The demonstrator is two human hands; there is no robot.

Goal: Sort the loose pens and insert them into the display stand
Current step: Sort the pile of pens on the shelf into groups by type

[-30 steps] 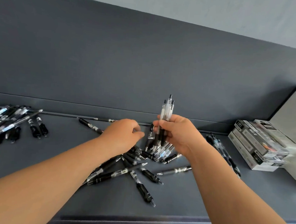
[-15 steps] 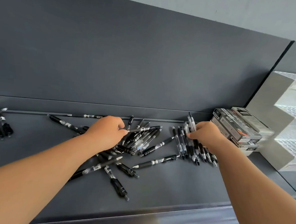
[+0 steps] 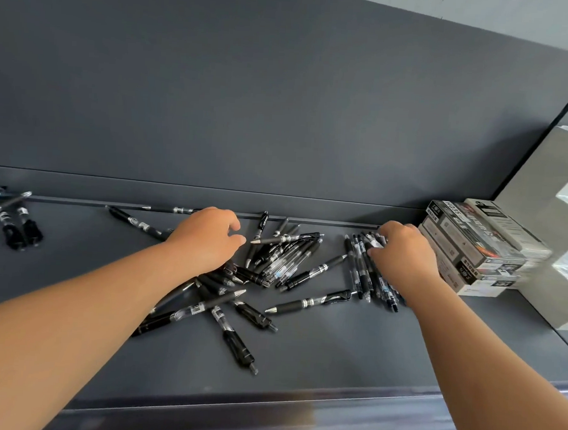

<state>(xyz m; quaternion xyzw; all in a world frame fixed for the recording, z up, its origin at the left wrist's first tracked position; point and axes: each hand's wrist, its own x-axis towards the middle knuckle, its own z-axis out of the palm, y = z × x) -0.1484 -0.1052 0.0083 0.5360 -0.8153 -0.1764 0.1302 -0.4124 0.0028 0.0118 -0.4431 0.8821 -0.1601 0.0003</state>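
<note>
While the left hand [image 3: 208, 236] hangs over the scattered heap of black and clear plastic pens [image 3: 283, 258] on the matte dark grey shelf [image 3: 317, 359], fingers curled, its hold impossible to tell, the right hand [image 3: 405, 255] curls its fingers round the tops of a neat row of pens [image 3: 359, 269]; stacked glossy cardboard boxes [image 3: 473, 249] stand between that row and the white stepped display stand [image 3: 544, 184]; more pens [image 3: 15, 228] lie far left.

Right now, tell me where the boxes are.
Head view: the stack of boxes is on the far right, against the back panel, just beyond the right hand and its row of pens.
</note>
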